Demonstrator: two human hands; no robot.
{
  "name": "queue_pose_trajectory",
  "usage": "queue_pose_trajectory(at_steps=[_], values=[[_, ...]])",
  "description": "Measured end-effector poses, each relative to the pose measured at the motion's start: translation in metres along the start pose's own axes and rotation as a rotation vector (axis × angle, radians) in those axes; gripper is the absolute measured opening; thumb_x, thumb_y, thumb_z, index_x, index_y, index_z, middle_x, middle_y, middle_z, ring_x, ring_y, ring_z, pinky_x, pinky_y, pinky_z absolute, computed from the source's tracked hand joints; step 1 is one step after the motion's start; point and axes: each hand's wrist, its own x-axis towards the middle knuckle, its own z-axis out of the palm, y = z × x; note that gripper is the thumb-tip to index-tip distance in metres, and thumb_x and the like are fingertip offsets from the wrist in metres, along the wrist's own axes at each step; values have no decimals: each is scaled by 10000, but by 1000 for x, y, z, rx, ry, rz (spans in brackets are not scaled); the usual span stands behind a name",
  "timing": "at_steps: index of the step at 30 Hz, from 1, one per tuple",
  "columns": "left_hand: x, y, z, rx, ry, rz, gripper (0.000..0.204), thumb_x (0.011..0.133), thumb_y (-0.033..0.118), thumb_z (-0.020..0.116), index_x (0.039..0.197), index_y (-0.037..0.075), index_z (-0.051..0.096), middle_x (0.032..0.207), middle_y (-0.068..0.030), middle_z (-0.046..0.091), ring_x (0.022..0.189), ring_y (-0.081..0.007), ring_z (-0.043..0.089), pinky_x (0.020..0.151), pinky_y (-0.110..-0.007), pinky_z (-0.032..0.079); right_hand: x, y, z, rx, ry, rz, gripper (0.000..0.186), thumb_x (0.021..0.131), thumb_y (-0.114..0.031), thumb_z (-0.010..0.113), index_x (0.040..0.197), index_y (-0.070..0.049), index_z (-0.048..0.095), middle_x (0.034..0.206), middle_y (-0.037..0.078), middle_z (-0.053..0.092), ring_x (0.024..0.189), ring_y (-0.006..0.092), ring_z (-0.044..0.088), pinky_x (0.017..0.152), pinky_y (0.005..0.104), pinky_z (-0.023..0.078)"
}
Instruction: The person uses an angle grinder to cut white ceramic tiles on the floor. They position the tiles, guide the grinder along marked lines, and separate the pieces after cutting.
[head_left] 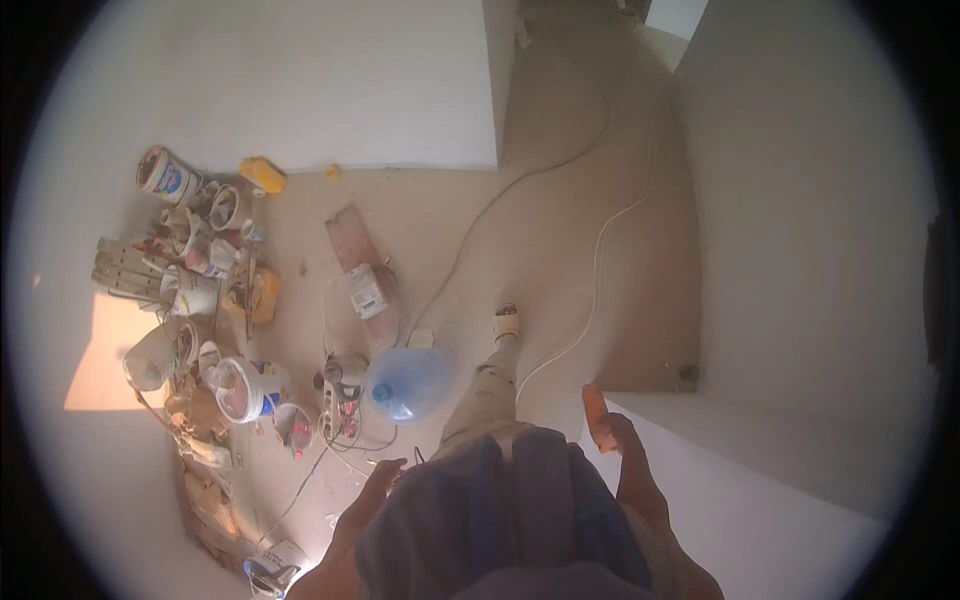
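While the right hand (624, 436) grips an orange block (596, 408) near the low white wall (720, 480), the left hand (380, 484) hangs near the waist, the blue bottle (412, 384) ahead on the floor (470, 300); whether it grasps anything, I cannot tell.

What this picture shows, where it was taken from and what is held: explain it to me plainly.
There is no machine here, just a person using bare hands. The single picture comes from a camera worn on the head, looking down; its round, bent look comes from a wide lens. The right hand holds a long orange thing, too unclear to name. Whether the left hand holds anything, I cannot tell. On the floor are a big blue bottle, a plank bearing a white package, cables and, leftward, cluttered buckets.
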Motion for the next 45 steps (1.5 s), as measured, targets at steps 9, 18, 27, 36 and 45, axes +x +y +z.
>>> queue_pose_trajectory(at_steps=[9, 18, 27, 36, 45], values=[[12, 462, 53, 167, 16, 338, 457, 901, 311, 701, 1246, 28, 604, 1066, -112, 653, 924, -251, 648, 765, -413, 517, 65, -185, -42, -15, 104, 38, 586, 793, -372, 740, 1199, 41, 656, 1066, 188, 684, 935, 302, 665, 768, 478, 542], [12, 866, 189, 239, -187, 783, 489, 942, 225, 650, 1389, 88, 509, 1184, -89, 663, 1009, -255, 668, 823, -383, 530, 187, -332, -111, -17, 22, 202, 594, 808, -391, 740, 1207, 42, 659, 1099, 199, 683, 984, 345, 666, 822, 514, 543], [47, 910, 251, 233, -119, 162, 345, 915, 307, 700, 1118, 39, 625, 973, -122, 673, 834, -252, 681, 653, -393, 554, 252, -587, -218, 71, 72, 165, 612, 809, -403, 750, 1198, 59, 656, 1109, 198, 683, 1001, 346, 668, 831, 519, 543], [54, 1200, 300, 365, -85, 237, 293, 922, 349, 663, 878, 60, 670, 772, -116, 670, 708, -231, 662, 607, -405, 529, 367, -863, -281, 42, 103, 161, 631, 810, -415, 760, 1189, 77, 654, 1120, 197, 682, 1018, 348, 670, 839, 523, 544], [-54, 1699, 485, 493, -174, 1190, 532, 892, 304, 696, 1314, -1, 584, 1141, -153, 659, 1014, -226, 639, 841, -363, 528, 440, -1106, -299, -17, 64, 108, 653, 812, -419, 765, 1202, 89, 640, 1156, 201, 669, 1050, 354, 664, 855, 526, 543]])
